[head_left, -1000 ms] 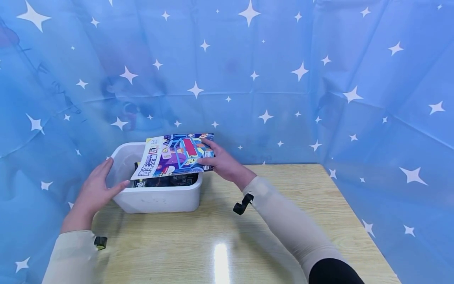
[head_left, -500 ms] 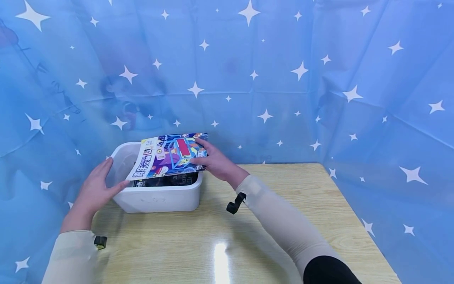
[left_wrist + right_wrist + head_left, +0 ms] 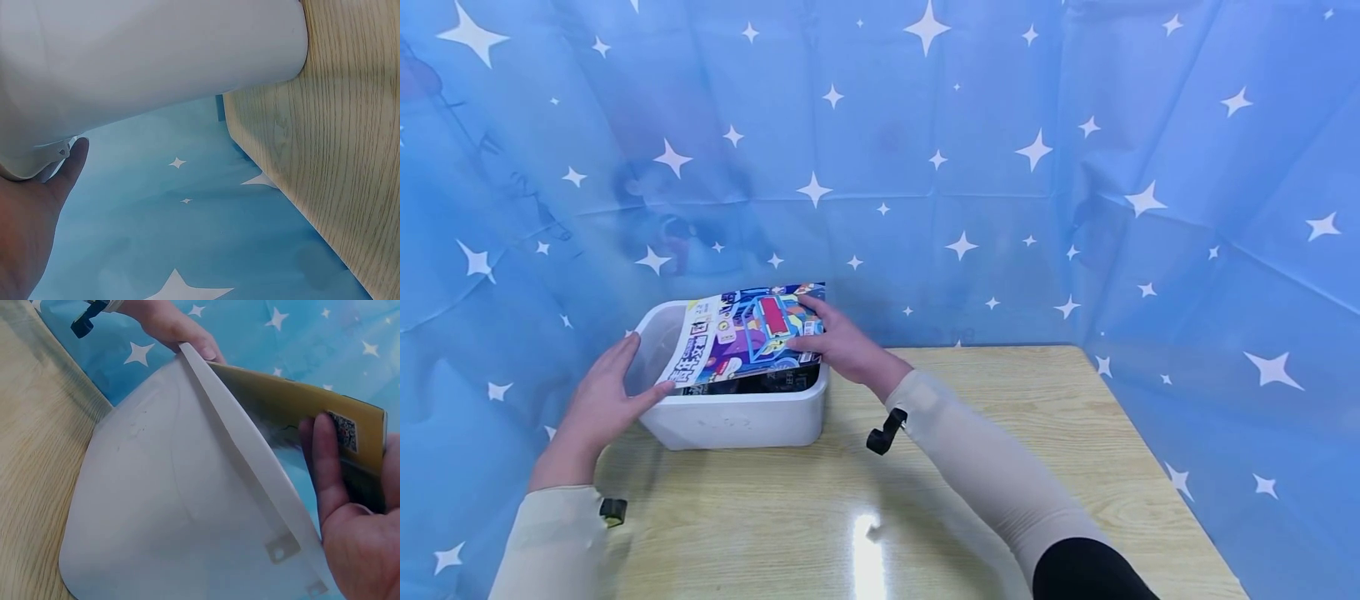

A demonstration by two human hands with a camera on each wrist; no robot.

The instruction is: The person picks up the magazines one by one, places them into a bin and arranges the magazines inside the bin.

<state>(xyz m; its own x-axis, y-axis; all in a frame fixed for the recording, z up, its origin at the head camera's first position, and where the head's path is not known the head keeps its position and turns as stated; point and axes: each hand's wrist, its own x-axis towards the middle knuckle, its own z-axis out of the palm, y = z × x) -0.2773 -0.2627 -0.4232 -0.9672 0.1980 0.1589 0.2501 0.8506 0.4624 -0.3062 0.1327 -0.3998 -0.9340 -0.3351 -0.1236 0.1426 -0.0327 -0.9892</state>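
Note:
A colourful magazine (image 3: 730,343) with a blue and purple cover lies tilted over the mouth of a white plastic bin (image 3: 737,423). My right hand (image 3: 844,343) holds it by the right edge, thumb and a finger on the cover. In the right wrist view, other fingers (image 3: 329,456) press its yellowish back (image 3: 284,394) beside a QR code. My left hand (image 3: 597,400) grips the bin's left front corner, with the thumb over the front rim. Under the magazine a dark printed item (image 3: 775,382) shows inside the bin; the rest of the contents is hidden.
The bin stands at the back left of a wooden table (image 3: 1000,433). Blue star-patterned cloth (image 3: 887,167) hangs close behind the table and along both sides. The table's right edge slants toward the front.
My right hand has moved left with the magazine, bringing it further over the bin and slightly lower at its left end. My left hand stays on the bin.

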